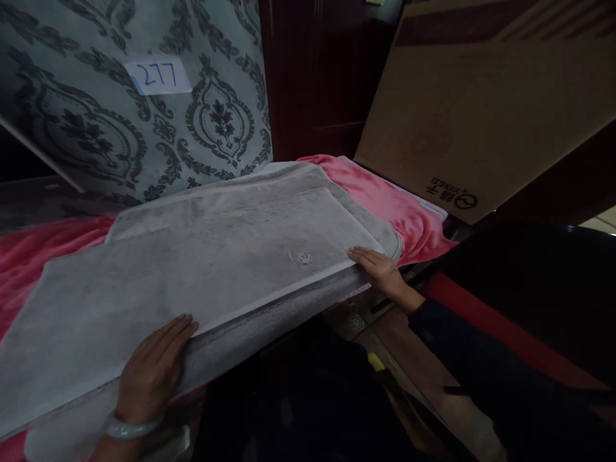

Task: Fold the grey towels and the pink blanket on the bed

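Observation:
A grey plush cloth [231, 256] lies folded in layers, with a small pale embroidered motif [305, 258] toward its right part. My left hand [156, 366] rests on its near edge with fingers stretched out; a pale bracelet [129, 427] circles that wrist. Farther right along the same edge, my right hand [378, 266] lies with fingers extended on the cloth, near its corner. Both thumbs are mostly hidden. Beneath the grey layers a pink plush cloth [409, 224] shows on the right and the left.
A large cardboard box [481, 109] leans at the back right. Patterned wallpaper [221, 122] carries a paper label [161, 75] reading 277. Dark red furniture [317, 83] stands at the back. A red strip [500, 327] and a dark surface lie at the right.

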A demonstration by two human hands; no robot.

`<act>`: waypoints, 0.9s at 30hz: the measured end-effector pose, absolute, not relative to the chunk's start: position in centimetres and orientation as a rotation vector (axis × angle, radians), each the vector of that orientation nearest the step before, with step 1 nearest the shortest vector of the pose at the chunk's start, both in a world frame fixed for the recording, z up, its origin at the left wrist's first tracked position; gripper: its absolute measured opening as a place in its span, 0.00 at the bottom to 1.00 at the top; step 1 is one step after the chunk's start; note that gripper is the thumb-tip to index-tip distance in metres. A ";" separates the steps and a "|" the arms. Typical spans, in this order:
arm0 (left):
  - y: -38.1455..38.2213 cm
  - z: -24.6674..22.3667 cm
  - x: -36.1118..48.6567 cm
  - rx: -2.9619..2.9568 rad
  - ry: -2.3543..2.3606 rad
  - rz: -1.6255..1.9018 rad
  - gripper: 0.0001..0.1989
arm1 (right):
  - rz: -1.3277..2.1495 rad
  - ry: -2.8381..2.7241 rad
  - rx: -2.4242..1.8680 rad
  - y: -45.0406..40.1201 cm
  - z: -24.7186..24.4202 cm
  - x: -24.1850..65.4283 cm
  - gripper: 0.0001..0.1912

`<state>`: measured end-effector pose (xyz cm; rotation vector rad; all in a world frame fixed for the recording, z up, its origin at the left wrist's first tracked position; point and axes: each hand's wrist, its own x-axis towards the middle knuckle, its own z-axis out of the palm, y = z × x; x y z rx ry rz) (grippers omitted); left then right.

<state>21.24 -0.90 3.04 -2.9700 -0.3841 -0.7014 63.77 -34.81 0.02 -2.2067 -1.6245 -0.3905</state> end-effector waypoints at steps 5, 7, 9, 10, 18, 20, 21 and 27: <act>-0.7 2.9 21.1 -2.957 -0.335 -0.773 0.18 | -0.513 -1.581 -2.103 -35.4 -0.1 62.6 0.21; -0.6 3.3 21.1 -3.010 -0.290 -0.822 0.15 | -0.540 -1.573 -2.085 -35.1 0.7 62.6 0.19; -0.6 4.0 21.3 -3.057 -0.291 -0.921 0.12 | -0.544 -1.529 -2.147 -34.3 2.1 62.9 0.20; -0.5 4.5 21.6 -3.063 -0.338 -0.967 0.12 | -0.548 -1.492 -2.194 -33.6 2.9 63.3 0.22; -2.0 5.8 24.7 -2.896 -0.970 -0.332 0.32 | -0.342 -1.409 -2.515 -30.0 2.3 66.2 0.32; -2.6 5.3 24.6 -2.878 -0.995 -0.255 0.31 | -0.315 -1.392 -2.566 -30.5 1.3 66.4 0.32; -2.9 5.1 24.4 -2.873 -1.003 -0.246 0.30 | -0.328 -1.380 -2.580 -30.8 0.9 66.5 0.32; -4.6 4.7 23.1 -2.865 -1.055 -0.245 0.29 | -0.410 -1.321 -2.549 -32.2 0.2 66.2 0.33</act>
